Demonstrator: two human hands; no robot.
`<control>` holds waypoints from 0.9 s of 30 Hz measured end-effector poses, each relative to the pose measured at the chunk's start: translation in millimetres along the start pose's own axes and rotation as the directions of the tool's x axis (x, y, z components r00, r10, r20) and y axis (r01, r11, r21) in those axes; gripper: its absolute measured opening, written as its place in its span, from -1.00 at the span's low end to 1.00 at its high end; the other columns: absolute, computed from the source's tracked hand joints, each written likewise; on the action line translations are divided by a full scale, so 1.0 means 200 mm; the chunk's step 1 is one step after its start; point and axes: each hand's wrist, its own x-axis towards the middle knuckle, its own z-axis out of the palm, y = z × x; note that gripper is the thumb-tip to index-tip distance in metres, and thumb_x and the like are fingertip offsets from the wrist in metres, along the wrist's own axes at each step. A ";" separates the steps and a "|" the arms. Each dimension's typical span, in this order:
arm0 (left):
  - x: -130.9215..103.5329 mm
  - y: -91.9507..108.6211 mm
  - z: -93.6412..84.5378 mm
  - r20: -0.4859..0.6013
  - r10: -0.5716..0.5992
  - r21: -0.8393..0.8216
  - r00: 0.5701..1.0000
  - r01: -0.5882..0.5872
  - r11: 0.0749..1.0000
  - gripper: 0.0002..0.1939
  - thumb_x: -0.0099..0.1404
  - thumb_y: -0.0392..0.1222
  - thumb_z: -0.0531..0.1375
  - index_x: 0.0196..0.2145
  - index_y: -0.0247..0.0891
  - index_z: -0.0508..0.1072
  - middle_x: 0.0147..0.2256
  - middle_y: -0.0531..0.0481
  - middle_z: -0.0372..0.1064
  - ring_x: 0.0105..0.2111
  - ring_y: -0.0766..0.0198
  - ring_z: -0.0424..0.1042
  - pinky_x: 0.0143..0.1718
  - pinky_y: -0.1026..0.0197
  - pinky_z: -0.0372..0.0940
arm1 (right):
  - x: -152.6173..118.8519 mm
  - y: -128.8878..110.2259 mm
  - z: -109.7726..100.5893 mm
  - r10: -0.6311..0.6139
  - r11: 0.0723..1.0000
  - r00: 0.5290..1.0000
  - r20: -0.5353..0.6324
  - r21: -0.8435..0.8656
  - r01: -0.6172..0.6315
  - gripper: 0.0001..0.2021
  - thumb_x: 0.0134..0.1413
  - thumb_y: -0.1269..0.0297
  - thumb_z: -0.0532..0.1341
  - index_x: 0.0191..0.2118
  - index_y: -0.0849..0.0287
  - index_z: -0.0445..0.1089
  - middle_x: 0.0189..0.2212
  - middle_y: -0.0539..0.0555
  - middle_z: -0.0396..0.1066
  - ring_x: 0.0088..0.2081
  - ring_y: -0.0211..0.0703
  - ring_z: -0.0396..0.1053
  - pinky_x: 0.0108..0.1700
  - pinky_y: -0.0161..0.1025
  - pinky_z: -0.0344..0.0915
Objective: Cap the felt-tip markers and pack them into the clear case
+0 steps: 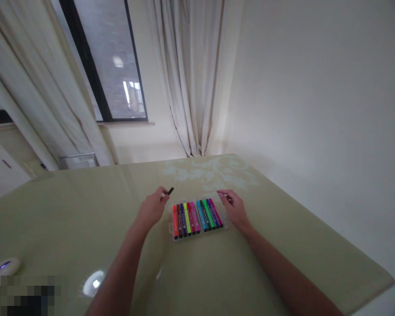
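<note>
A clear plastic case (200, 234) lies flat on the table, holding a row of coloured markers (186, 219) in two sections. Orange, red, yellow and pink ones fill the left section; blue, green and purple ones (209, 215) are in the right. My left hand (153, 208), just beyond the case's left side, is closed around a marker (170, 191) whose black end sticks out past the fingers. At the case's far right corner, my right hand (233, 204) has its fingers pinched together. Whatever is between those fingertips is too small to make out.
The pale green table (95, 219) has a light floral pattern near its far edge. A white rounded device (6, 265) with a blue light sits at the left. Behind stand curtains (194, 79) and a window (112, 57); a bare wall (322, 109) runs along the right.
</note>
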 end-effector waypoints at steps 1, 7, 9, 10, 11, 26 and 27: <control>-0.01 0.09 0.03 -0.028 0.080 -0.062 0.996 -0.081 0.995 -0.77 0.49 -0.14 0.07 -0.02 -0.15 0.48 -0.23 -0.07 0.59 -0.26 0.13 0.57 -0.18 0.14 0.42 | -0.01 -0.02 0.00 0.024 0.997 0.999 0.037 0.070 -0.027 -0.63 0.28 -0.02 0.19 -0.09 0.13 0.59 -0.26 0.14 0.57 -0.37 -0.11 0.41 -0.32 -0.20 0.35; -0.19 0.48 0.33 -0.210 0.373 -0.363 0.904 -0.426 0.828 -0.68 0.44 -0.29 0.10 0.05 -0.14 0.55 -0.10 -0.09 0.46 -0.09 0.17 0.51 0.00 0.13 0.43 | -0.04 -0.10 0.02 0.086 0.913 0.971 0.221 0.374 -0.166 -0.64 0.07 -0.10 0.40 -0.29 0.13 0.61 -0.51 0.00 0.49 -0.51 -0.20 0.32 -0.44 -0.26 0.28; -0.23 0.50 0.41 -0.260 0.365 -0.457 0.894 -0.447 0.769 -0.61 0.40 -0.35 0.11 0.09 -0.14 0.54 -0.09 -0.09 0.42 -0.10 0.18 0.50 0.01 0.12 0.43 | -0.04 -0.10 0.02 0.100 0.901 0.971 0.219 0.395 -0.182 -0.65 0.02 -0.09 0.44 -0.39 0.14 0.59 -0.55 0.00 0.47 -0.50 -0.20 0.32 -0.42 -0.26 0.29; -0.24 0.50 0.44 -0.275 0.345 -0.488 0.897 -0.439 0.754 -0.60 0.39 -0.37 0.12 0.11 -0.14 0.53 -0.09 -0.09 0.41 -0.10 0.18 0.50 0.02 0.11 0.43 | -0.04 -0.10 0.02 0.117 0.891 0.969 0.216 0.407 -0.199 -0.65 0.01 -0.09 0.44 -0.39 0.14 0.60 -0.54 0.00 0.48 -0.49 -0.19 0.34 -0.40 -0.25 0.30; -0.25 0.50 0.46 -0.280 0.323 -0.503 0.904 -0.425 0.753 -0.59 0.39 -0.38 0.12 0.12 -0.14 0.53 -0.09 -0.09 0.41 -0.09 0.18 0.49 0.04 0.10 0.43 | -0.04 -0.10 0.02 0.140 0.879 0.967 0.215 0.422 -0.221 -0.65 0.01 -0.09 0.45 -0.36 0.14 0.62 -0.52 0.02 0.50 -0.48 -0.18 0.35 -0.39 -0.24 0.31; -0.40 0.49 0.64 -0.257 0.436 -0.179 0.862 -0.486 0.855 -0.67 0.48 -0.21 0.12 0.16 -0.14 0.40 -0.01 -0.14 0.52 0.01 -0.01 0.48 0.06 -0.10 0.38 | 0.02 0.06 -0.01 0.282 0.808 0.946 0.162 0.491 -0.326 -0.53 0.05 -0.04 0.39 0.01 0.14 0.59 -0.27 0.11 0.63 -0.36 -0.17 0.43 -0.29 -0.24 0.32; -0.42 0.49 0.65 -0.229 0.487 -0.099 0.843 -0.518 0.850 -0.69 0.48 -0.21 0.12 0.13 -0.14 0.43 -0.03 -0.14 0.53 -0.02 -0.01 0.49 0.04 -0.10 0.38 | 0.03 0.07 -0.01 0.282 0.822 0.947 0.153 0.471 -0.321 -0.53 0.06 -0.05 0.37 0.01 0.15 0.58 -0.27 0.12 0.63 -0.35 -0.16 0.44 -0.29 -0.23 0.33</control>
